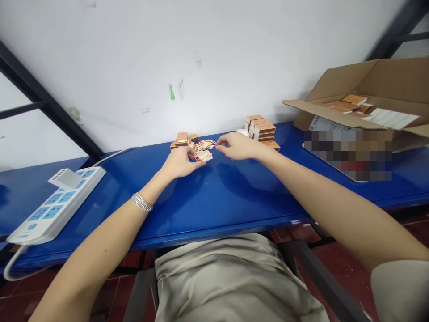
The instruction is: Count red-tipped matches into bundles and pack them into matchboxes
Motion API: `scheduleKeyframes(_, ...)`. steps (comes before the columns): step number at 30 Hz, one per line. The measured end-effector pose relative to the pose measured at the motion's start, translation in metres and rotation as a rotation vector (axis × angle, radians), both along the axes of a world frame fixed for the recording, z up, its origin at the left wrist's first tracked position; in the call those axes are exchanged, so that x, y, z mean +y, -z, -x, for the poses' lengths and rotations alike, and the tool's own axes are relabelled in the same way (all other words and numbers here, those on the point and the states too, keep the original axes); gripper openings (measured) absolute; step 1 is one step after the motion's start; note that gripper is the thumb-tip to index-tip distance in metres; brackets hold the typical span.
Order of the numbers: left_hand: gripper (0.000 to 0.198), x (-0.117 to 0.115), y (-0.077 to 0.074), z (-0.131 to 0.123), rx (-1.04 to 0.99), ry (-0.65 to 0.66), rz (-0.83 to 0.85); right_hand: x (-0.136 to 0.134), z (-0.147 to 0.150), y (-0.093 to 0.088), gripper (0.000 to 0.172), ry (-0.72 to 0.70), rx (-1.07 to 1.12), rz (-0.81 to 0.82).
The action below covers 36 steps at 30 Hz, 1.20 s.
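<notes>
My left hand (pixel 179 162) is closed round a small open matchbox tray (pixel 203 156) with red-tipped matches showing in it. My right hand (pixel 235 145) hovers just right of it, fingers curled in a pinch near a loose pile of matches (pixel 205 144) on the blue table (pixel 214 201). What the right fingers hold, if anything, is too small to see. A few brown matchboxes (pixel 182 138) lie behind my left hand. A stack of brown matchboxes (pixel 261 128) stands behind my right hand.
A white and blue power strip (pixel 55 203) with a white adapter plugged in lies at the left, its cable trailing off the table edge. An open cardboard box (pixel 365 96) holding more matchboxes stands at the right. A white wall rises directly behind the table.
</notes>
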<state>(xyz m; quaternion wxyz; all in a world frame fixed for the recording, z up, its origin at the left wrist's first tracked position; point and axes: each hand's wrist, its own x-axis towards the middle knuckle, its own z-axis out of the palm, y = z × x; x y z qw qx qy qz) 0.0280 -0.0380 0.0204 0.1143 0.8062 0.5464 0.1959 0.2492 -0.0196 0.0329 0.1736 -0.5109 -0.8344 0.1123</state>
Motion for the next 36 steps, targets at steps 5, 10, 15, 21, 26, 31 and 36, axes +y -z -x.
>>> scheduleKeyframes(5, 0.041, -0.0005, -0.0005, 0.0002, -0.003, -0.034, 0.007, 0.0047, -0.0009, 0.0049, 0.028, -0.004, 0.002, -0.021)
scheduleKeyframes(10, 0.040, 0.0031, 0.0019, 0.0011, 0.034, -0.062, -0.028, 0.0052, -0.0005, 0.0057, 0.026, -0.009, 0.000, -0.038)
scheduleKeyframes(15, 0.043, 0.0068, 0.0055, 0.0043, 0.057, -0.026, -0.043, 0.0031, 0.0001, 0.0048, 0.025, -0.026, 0.009, -0.015)
scheduleKeyframes(21, 0.044, 0.0036, 0.0030, 0.0022, 0.067, 0.009, -0.016, -0.0026, 0.0020, 0.0029, 0.025, -0.037, -0.007, -0.007)
scheduleKeyframes(26, 0.042, 0.0047, 0.0031, 0.0028, 0.025, 0.009, -0.013, -0.0041, 0.0029, 0.0036, 0.025, -0.095, -0.014, -0.027)
scheduleKeyframes(31, 0.040, 0.0065, 0.0035, 0.0049, -0.011, -0.012, 0.005, -0.0019, 0.0024, 0.0051, 0.026, -0.103, -0.028, -0.032)
scheduleKeyframes(36, 0.041, 0.0073, 0.0025, 0.0050, -0.019, 0.001, 0.014, 0.0006, 0.0014, 0.0074, 0.027, -0.130, -0.026, -0.027)
